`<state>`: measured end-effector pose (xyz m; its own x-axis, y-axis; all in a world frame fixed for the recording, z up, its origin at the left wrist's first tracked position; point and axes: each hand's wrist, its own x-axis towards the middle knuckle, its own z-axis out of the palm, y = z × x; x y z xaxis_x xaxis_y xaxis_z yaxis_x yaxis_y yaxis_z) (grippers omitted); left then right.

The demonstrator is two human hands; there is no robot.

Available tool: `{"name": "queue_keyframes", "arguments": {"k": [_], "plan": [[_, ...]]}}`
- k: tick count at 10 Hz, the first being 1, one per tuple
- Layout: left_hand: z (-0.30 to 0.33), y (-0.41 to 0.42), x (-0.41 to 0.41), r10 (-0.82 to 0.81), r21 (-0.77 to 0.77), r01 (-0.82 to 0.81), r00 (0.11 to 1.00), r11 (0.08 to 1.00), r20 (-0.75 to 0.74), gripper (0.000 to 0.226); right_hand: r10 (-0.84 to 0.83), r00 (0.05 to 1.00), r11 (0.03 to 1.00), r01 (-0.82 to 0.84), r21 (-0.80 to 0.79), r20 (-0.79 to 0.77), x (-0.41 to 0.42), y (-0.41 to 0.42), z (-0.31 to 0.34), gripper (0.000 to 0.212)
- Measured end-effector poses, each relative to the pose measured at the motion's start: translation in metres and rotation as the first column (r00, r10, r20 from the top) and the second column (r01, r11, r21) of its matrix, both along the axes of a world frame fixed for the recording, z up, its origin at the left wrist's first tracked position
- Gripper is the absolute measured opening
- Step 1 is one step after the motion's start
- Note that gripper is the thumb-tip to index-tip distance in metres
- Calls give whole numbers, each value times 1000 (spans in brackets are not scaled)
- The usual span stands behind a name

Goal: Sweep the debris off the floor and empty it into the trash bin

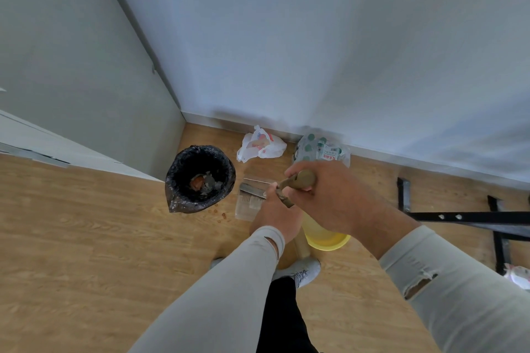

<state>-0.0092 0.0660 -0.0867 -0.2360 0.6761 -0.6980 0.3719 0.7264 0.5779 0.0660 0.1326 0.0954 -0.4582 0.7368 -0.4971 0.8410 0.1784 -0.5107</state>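
Wood-look flooring runs into a corner formed by a pale blue wall and a grey cabinet side. Near that corner stands the trash bin, lined with a black bag; at its bottom lie scraps of grey and orange debris. A few small orange crumbs dot the floor just beside the bin's base. Against the skirting sit a white plastic bag and a clear bag of plastic bottles.

The right hand has its grip curled round the top of a tan broom handle. The left hand is lower down and seems to hold the same handle, though its fingers are mostly hidden and its grip cannot be told for certain. A clear dustpan rests on the floor between the bin and the hands. A yellow basin shows under the right wrist. Black metal frame legs lie at the right.
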Motion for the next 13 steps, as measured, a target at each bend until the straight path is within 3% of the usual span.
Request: {"name": "queue_keyframes", "arguments": {"k": [3, 5, 6, 10, 12, 13], "plan": [[-1, 2, -8, -99, -30, 99, 995, 995, -3, 42, 70, 997, 998, -70, 1, -13, 2, -3, -8, 8], [-8, 7, -9, -124, 34, 126, 991, 991, -56, 55, 15, 997, 1000, -14, 24, -73, 3, -9, -16, 5], [-9, 5, -9, -151, 74, 159, 984, 985, -95, 26, 34, 997, 999, -33, 14, -64, 4, -7, -15, 7], [-8, 5, -13, -176, 84, 184, 980, 979, -92, 18, 46, 999, 999, -46, 9, -15, 13, -14, -18, 9], [-6, 1, -12, -167, 42, 169, 985, 985, -36, 43, 17, 999, 999, -18, -33, -34, 9, -21, -17, 9], [15, -2, -20, -59, -4, 60, 986, 998, 157, 64, -50, 998, 997, 47, -67, -31, 11, -23, -13, 21]]}}
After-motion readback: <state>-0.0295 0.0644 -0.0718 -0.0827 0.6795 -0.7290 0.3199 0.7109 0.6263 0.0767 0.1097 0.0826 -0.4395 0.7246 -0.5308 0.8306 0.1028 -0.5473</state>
